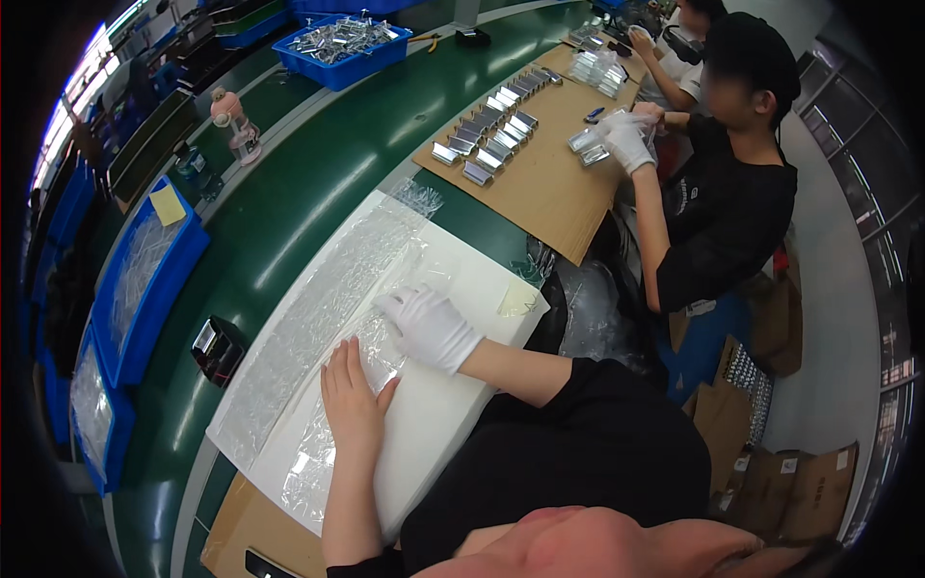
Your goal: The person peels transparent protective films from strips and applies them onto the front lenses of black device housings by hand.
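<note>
A white padded board (385,482) lies slanted across the work surface in front of me, with strips of clear plastic film (318,332) laid over it. My left hand (353,397) is bare and rests flat on the film, its fingers stretched out and pointing away from me. Just right of it and slightly farther off is my right hand (431,328), in a white glove. Its fingers are bent and spread on a crinkled stretch of film; I see nothing lifted in them.
On the far right, a co-worker (723,193) with gloved hands handles shiny metal parts over a cardboard sheet (549,202). Rows of metal pieces (496,130) stand there. Blue trays (145,279) of clear plastic line the left. A black box (220,349) sits near the board; a phone (267,564) lies below.
</note>
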`<state>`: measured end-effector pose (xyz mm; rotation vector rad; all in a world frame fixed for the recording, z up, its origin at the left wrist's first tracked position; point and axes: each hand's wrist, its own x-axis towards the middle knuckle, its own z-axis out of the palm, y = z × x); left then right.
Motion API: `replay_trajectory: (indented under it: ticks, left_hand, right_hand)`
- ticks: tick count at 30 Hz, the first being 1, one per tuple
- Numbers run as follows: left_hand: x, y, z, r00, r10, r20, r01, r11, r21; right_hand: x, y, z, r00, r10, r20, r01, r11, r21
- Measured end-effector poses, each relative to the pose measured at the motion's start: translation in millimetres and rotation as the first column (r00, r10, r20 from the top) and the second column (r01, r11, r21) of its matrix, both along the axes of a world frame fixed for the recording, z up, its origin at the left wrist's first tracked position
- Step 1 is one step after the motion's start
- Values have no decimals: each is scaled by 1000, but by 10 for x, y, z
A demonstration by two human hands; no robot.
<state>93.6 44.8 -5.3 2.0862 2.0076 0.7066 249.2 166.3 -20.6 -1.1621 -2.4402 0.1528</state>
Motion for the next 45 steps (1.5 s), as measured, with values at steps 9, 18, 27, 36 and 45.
replay_trajectory:
  ticks: [9,18,27,36,45]
  left_hand:
    - [-25,-15,-11,1000,17,19,-17,1000,-8]
    - [-52,-16,-46,999,5,38,-7,999,41]
    - [-194,-254,148,990,101,-94,-106,993,-54]
    - [323,-290,21,901,-416,125,415,909,30]
    - [150,-192,-7,916,-387,102,390,921,-13]
  right_hand:
    - [-45,-62,86,999,-40,-4,40,999,20]
    - [74,164,232,957,-204,-205,128,934,-333]
    - [451,500,133,514,-437,-738,-202,775,-599]
    - [763,670,128,123,-563,-818,-238,783,-575]
    - [784,921,45,206,-571,-794,-276,745,-607]
